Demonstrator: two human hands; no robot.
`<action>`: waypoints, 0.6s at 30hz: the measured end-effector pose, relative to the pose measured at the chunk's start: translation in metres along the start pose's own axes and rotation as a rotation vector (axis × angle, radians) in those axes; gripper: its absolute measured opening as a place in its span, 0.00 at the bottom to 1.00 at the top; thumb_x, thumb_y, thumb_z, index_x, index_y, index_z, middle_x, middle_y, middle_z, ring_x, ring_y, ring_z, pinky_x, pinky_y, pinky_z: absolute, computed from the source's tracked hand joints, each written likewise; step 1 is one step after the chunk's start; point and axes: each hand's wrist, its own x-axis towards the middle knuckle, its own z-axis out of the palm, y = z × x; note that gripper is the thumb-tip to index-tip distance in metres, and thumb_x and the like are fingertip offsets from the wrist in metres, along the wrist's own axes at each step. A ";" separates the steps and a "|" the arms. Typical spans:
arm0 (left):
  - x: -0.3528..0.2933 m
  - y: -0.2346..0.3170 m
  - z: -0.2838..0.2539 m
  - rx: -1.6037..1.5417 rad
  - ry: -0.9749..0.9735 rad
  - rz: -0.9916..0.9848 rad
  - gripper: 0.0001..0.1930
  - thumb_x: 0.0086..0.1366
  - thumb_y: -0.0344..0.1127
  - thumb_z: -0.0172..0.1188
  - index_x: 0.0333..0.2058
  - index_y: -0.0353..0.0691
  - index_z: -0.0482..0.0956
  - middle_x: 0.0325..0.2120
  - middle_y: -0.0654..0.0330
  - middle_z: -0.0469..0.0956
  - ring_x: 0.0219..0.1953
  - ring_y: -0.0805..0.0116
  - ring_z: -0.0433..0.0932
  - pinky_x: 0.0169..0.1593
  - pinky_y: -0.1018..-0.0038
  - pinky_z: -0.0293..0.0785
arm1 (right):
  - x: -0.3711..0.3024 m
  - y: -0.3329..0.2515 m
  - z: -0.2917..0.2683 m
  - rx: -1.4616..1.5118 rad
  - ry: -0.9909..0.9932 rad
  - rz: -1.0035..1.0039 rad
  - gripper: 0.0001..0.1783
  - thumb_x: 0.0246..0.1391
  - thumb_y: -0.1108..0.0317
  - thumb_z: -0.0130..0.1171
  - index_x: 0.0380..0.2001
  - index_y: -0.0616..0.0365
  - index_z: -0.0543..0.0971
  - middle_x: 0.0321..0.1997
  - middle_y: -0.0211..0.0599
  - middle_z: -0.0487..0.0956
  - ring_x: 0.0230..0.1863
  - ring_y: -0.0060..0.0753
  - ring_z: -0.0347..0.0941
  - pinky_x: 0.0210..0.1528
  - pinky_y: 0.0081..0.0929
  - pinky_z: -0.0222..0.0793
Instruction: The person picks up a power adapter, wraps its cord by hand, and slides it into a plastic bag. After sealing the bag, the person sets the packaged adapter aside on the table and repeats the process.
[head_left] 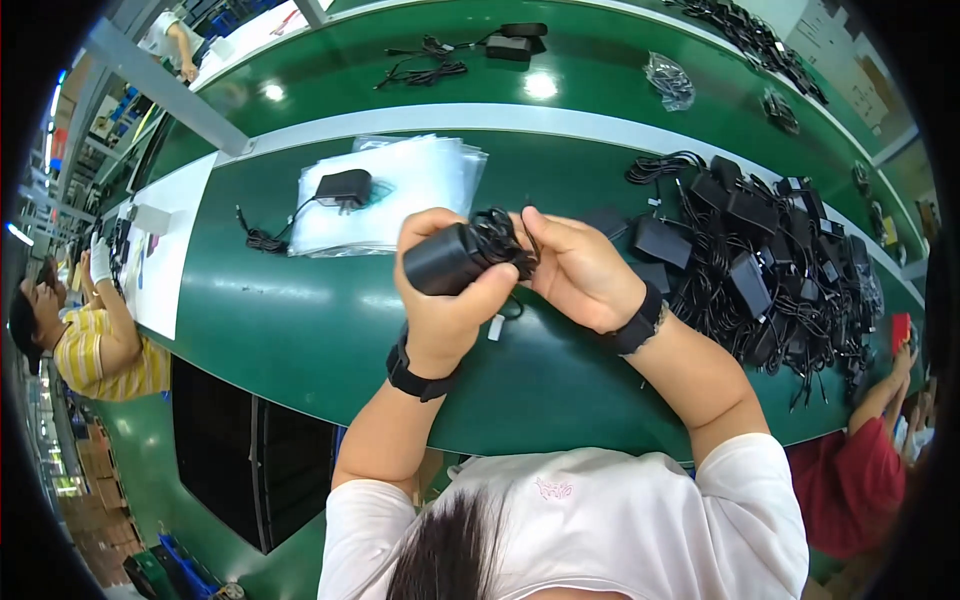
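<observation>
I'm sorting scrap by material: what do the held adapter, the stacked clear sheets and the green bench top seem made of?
Black adapter: probably hard moulded plastic; smooth body with a soft sheen.
Clear sheets: likely thin plastic film, translucent and glossy.
Green bench top: glossy, reflecting light; vinyl, rubber or paint, I cannot tell.

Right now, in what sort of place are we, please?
Probably a factory workshop: a long green workbench, a pile of black power adapters, and a stack of what look like clear plastic bags.

Black power adapter (pixel 436 262), green tabletop (pixel 280 310), yellow-and-white striped shirt (pixel 95 352), dark-red top (pixel 850 485)
</observation>
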 end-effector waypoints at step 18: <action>0.000 -0.010 0.021 -0.313 0.146 -0.242 0.26 0.52 0.30 0.64 0.47 0.38 0.60 0.40 0.61 0.68 0.41 0.73 0.69 0.44 0.77 0.69 | -0.002 0.004 -0.001 -1.039 -0.117 -0.579 0.36 0.52 0.52 0.56 0.54 0.68 0.60 0.51 0.38 0.68 0.51 0.26 0.63 0.53 0.23 0.59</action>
